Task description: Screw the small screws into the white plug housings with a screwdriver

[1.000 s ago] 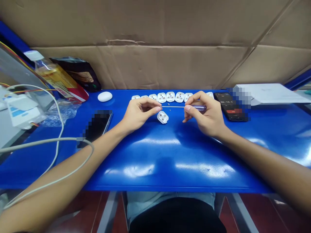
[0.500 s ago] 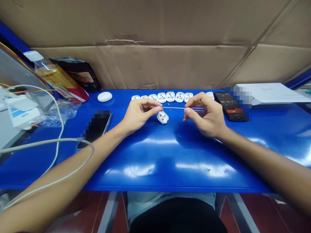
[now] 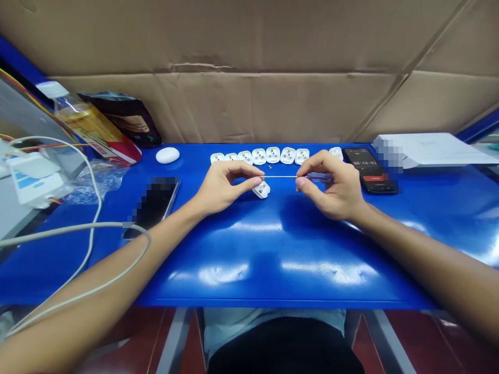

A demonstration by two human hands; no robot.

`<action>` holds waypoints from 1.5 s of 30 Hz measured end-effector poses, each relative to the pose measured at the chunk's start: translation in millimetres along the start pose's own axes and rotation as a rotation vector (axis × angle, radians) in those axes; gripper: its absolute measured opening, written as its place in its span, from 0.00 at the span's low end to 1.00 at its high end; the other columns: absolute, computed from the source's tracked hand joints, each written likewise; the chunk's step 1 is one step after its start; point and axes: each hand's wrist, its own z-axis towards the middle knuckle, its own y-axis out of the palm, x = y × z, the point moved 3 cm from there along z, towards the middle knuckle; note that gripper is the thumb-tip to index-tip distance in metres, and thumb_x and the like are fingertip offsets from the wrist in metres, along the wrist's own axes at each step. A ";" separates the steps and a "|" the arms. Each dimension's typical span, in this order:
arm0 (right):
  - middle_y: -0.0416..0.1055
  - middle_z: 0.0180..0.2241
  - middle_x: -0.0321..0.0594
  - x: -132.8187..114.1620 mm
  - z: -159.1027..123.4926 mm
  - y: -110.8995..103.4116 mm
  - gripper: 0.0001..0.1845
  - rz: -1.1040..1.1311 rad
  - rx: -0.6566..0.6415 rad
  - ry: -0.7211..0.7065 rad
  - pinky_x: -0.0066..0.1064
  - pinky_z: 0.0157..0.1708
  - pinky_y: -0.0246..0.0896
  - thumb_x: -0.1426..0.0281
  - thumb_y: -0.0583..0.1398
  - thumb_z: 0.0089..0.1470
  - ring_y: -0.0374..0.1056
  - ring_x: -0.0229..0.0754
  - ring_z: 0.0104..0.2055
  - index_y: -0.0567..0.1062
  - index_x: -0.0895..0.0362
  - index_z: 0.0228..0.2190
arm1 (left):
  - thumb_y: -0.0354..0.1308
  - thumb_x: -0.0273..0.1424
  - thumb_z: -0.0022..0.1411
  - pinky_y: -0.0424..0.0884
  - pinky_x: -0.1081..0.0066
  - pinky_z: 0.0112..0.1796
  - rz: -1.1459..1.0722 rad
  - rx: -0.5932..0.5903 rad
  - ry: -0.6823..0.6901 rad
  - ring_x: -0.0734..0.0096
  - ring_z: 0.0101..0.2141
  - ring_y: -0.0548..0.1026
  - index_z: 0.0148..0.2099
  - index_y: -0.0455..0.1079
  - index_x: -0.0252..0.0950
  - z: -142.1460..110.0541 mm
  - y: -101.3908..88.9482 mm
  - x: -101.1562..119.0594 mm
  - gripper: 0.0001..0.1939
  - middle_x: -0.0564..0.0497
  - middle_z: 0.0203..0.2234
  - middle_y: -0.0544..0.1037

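Note:
My right hand (image 3: 331,187) pinches a slim screwdriver with a translucent blue handle (image 3: 318,177), its long thin shaft pointing left. The shaft's tip meets the closed thumb and forefinger of my left hand (image 3: 230,186). Anything small between those fingertips is hidden. Just below them, a white three-pin plug body (image 3: 262,190) lies on the blue table (image 3: 273,249), partly under my left fingers. A tiny metal screw (image 3: 270,167) lies beyond the shaft, in front of a row of several white plug bodies (image 3: 273,155).
A phone showing a timer (image 3: 368,169) lies right of my right hand, and a dark phone (image 3: 154,206) lies left of my left forearm. A white cable (image 3: 93,226) crosses that forearm. Further back are a white earbud case (image 3: 167,155), packaging and papers (image 3: 429,149).
The screwdriver has dropped slightly towards the table. My left hand has shifted right, over the loose plug body, with its fingertips still at the shaft's tip.

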 end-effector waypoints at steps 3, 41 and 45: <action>0.78 0.34 0.39 -1.6 0.2 -1.6 0.03 -0.019 0.023 0.002 0.43 0.36 0.75 0.65 0.66 0.59 0.75 0.48 0.34 0.76 0.47 0.35 | 0.75 0.44 0.60 0.80 0.58 0.53 -0.009 -0.030 0.027 0.55 0.47 0.84 0.49 0.85 0.36 -0.3 -0.8 -1.7 0.21 0.42 0.46 0.87; 0.76 0.26 0.33 -1.2 0.3 0.7 0.08 -0.156 -0.020 -0.168 0.34 0.26 0.69 0.75 0.63 0.51 0.73 0.41 0.25 0.71 0.50 0.31 | 0.71 0.44 0.64 0.77 0.62 0.53 0.360 -0.205 0.061 0.55 0.48 0.84 0.56 0.83 0.38 -3.0 0.2 -3.9 0.23 0.46 0.49 0.87; 0.77 0.27 0.34 -1.1 -0.1 0.8 0.07 -0.180 -0.030 -0.130 0.36 0.27 0.69 0.74 0.64 0.51 0.72 0.42 0.26 0.71 0.49 0.30 | 0.72 0.43 0.64 0.77 0.62 0.52 0.374 -0.193 0.083 0.55 0.47 0.85 0.56 0.84 0.38 -3.4 0.8 -3.0 0.22 0.46 0.48 0.87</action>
